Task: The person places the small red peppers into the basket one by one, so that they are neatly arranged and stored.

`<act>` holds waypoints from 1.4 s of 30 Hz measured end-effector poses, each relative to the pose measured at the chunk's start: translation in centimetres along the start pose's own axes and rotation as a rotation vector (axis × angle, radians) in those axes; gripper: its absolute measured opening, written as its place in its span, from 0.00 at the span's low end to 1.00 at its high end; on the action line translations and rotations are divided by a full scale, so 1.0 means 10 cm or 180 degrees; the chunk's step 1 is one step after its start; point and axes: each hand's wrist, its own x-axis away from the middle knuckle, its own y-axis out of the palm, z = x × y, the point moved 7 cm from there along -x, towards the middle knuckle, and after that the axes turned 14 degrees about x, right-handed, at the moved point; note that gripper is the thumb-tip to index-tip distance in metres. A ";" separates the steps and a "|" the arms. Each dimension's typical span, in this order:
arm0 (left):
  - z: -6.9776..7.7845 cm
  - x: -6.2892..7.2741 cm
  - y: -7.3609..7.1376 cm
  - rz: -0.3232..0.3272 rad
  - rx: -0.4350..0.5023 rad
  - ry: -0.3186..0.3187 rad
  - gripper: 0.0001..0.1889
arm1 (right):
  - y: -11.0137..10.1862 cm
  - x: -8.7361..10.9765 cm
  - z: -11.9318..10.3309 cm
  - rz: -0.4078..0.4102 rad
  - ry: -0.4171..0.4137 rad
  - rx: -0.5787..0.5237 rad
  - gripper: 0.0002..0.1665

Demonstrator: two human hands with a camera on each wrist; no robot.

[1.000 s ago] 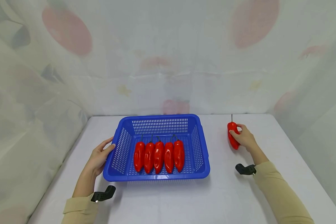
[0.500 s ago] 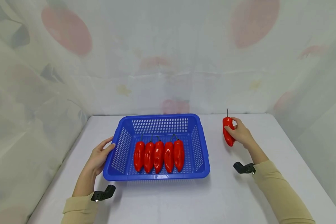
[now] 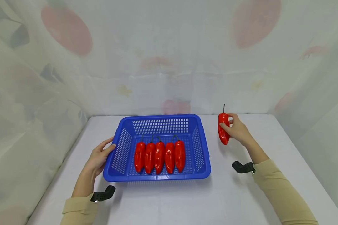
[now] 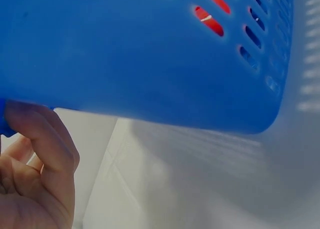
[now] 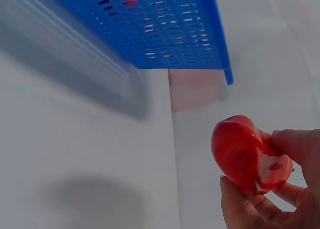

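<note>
A blue plastic basket (image 3: 157,178) with slotted sides stands on the white table. Several glossy red peppers (image 3: 159,157) lie side by side in it, stems toward the back. My left hand (image 3: 99,156) grips the basket's left rim, thumb on top; in the left wrist view its curled fingers (image 4: 55,144) reach under the rim. To the right of the basket my right hand (image 3: 238,128) pinches another red pepper (image 3: 223,129) between thumb and fingers, its stem pointing up. The right wrist view shows this pepper (image 5: 237,154) above the table, its shadow below and apart from it.
The white table (image 3: 169,203) ends at a patterned cloth backdrop (image 3: 169,72) just behind the basket. More cloth hangs along the left and right sides. Each wrist carries a small black camera mount, such as the right one (image 3: 242,167).
My right hand has moved left and slightly toward the back with the pepper, bringing it nearer the basket. The left hand and the basket stay almost where they were.
</note>
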 end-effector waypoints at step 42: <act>0.01 -0.01 -0.01 -0.0036 0.0000 -0.0025 0.34 | 0.22 0.06 -1.05 -0.0580 -0.0590 -0.0004 0.39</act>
